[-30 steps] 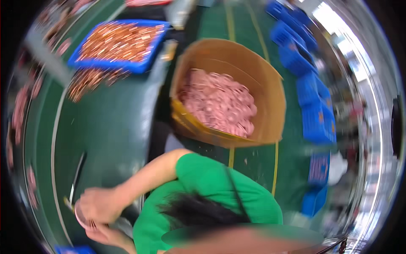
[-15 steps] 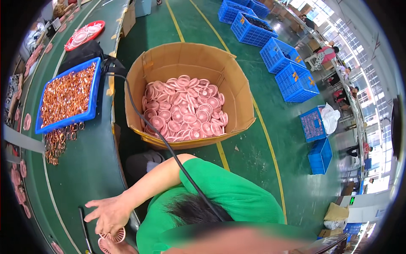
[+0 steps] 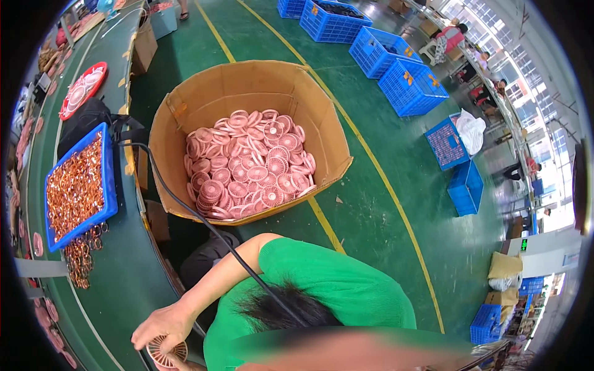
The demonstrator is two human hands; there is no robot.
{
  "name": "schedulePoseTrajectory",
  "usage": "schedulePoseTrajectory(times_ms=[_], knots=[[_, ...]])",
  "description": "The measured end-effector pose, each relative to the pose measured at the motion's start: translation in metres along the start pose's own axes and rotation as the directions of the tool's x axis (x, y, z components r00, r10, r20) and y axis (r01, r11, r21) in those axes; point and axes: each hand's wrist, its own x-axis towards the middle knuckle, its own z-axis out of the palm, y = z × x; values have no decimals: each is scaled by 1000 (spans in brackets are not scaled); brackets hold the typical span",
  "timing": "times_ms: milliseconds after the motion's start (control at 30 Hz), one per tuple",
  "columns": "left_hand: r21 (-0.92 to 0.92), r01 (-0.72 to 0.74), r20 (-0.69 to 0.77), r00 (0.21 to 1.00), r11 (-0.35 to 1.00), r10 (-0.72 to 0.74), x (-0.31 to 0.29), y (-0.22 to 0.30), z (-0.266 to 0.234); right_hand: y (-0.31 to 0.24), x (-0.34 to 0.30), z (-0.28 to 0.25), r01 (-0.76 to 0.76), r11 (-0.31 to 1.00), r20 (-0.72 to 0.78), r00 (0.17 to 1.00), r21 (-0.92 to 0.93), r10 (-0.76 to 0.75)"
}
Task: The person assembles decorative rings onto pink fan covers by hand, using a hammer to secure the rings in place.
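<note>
The hands [image 3: 167,323], one splayed earlier, now curl around a pink grille [image 3: 158,349].

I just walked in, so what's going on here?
A person in green is at a green table, right hand holding a round pink grille; the left hand, largely out of view, touches it too. A blue tray on the table holds copper-coloured rings, with more rings lying beside it. Next to the table, a cardboard box contains many similar pink grilles.
</note>
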Motion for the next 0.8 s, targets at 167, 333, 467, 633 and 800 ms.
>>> schedulePoseTrajectory(times_ms=[167, 333, 467, 633, 800], knots=[[78, 123, 3, 992, 989, -123, -10, -3, 5, 8, -7, -13, -137, 990, 49, 989, -43, 139], [174, 253, -35, 967, 952, -251, -27, 3, -2, -5, -6, -22, -196, 980, 68, 978, -37, 199], [213, 263, -58, 965, 941, -256, -43, -22, -10, -8, -5, -24, -248, 968, 122, 960, -39, 250], [-244, 460, -87, 867, 854, -491, -26, 0, 10, 15, -9, -9, -100, 971, -1, 995, -215, 102], [-600, 480, -1, 799, 640, -601, -24, -5, 10, 20, -3, -7, 210, 898, 135, 976, -387, -170]])
